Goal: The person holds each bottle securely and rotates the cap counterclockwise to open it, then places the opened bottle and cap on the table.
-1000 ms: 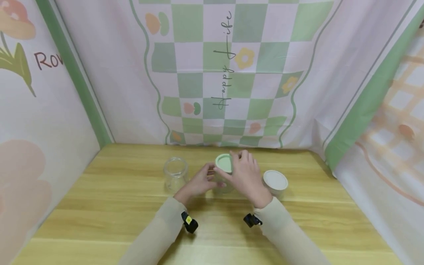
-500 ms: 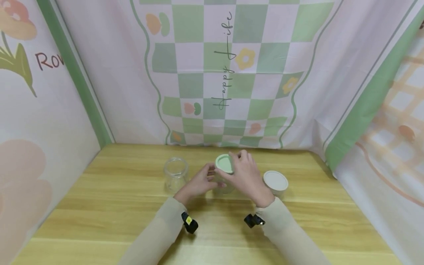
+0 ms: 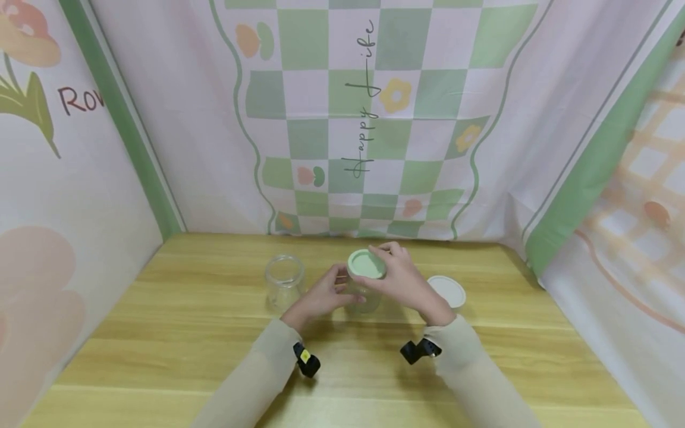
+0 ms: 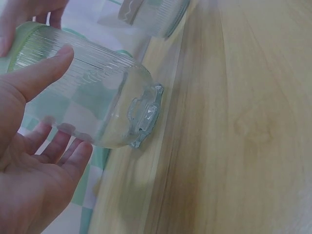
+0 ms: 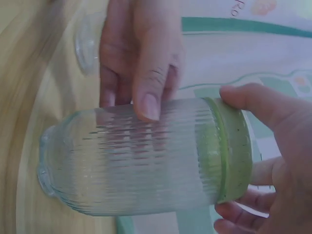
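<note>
Though blurry, fingers [image 5: 108,90] seemingly behind jar [image 5: 151,165]

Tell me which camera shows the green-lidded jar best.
The right wrist view: it shows the jar from base to green lid, and the left hand covers little of it. The left wrist view shows the base but crops the lid; the head view shows it small, mostly the lid's top.

3 clear glass jars [image 5: 170,165] [image 3: 284,294] [image 4: 161,17], 2 round lids, green [image 3: 366,264] and white [image 3: 448,292]
On the green-lidded jar: 2 bare hands [image 3: 321,295] [image 3: 405,280]. Left of it: 1 lidless jar. Right of it: 1 white-lidded jar. Nearer than it: 2 small black wrist cameras [image 3: 308,364] [image 3: 411,352]. Below it: 1 yellowish wooden table [image 3: 187,303].
</note>
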### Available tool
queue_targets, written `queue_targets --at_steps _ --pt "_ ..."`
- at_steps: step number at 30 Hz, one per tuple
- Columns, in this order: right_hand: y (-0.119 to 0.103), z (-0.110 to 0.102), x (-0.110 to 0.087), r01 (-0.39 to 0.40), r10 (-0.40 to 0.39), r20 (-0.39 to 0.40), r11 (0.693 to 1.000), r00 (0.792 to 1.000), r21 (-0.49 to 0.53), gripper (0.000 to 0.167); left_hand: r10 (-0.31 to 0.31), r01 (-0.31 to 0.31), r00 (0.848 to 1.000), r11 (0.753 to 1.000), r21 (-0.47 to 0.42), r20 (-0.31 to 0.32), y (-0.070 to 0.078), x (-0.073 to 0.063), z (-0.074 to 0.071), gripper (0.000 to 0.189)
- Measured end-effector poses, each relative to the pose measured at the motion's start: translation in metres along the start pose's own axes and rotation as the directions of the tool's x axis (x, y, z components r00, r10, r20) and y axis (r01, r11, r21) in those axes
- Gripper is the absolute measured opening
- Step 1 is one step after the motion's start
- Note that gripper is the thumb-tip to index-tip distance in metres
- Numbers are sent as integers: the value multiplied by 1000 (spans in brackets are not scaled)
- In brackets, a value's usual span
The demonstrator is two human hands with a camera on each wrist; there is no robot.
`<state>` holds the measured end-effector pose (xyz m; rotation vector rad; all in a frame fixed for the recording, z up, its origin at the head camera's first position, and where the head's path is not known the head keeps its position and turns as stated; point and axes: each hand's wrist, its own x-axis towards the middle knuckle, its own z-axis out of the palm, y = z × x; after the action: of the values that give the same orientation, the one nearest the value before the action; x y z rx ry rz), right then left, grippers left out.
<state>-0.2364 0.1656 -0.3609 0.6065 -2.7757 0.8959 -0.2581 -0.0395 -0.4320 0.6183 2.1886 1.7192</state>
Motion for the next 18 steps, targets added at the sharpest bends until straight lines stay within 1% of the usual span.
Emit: queue_targets --at_steps 4,8,11,15,18 --pt "8 -6 4 21 -26 65 997 998 78 83 -4 4 1000 1000 5 0 0 1 1 76" --pt "16 -13 9 78 -94 130 989 987 123 78 -4 4 1000 1000 -2 -3 0 1 1 75" --pt "22 -18 13 107 -141 197 979 970 172 75 4 -4 1000 1000 -14 -2 1 0 1 75" --pt "27 -23 17 108 -183 284 959 941 260 74 12 -12 1000 1000 -21 -3 1 -1 1 75" --pt "30 -24 18 111 -212 319 946 924 306 73 16 -16 1000 1000 -12 0 0 0 1 75"
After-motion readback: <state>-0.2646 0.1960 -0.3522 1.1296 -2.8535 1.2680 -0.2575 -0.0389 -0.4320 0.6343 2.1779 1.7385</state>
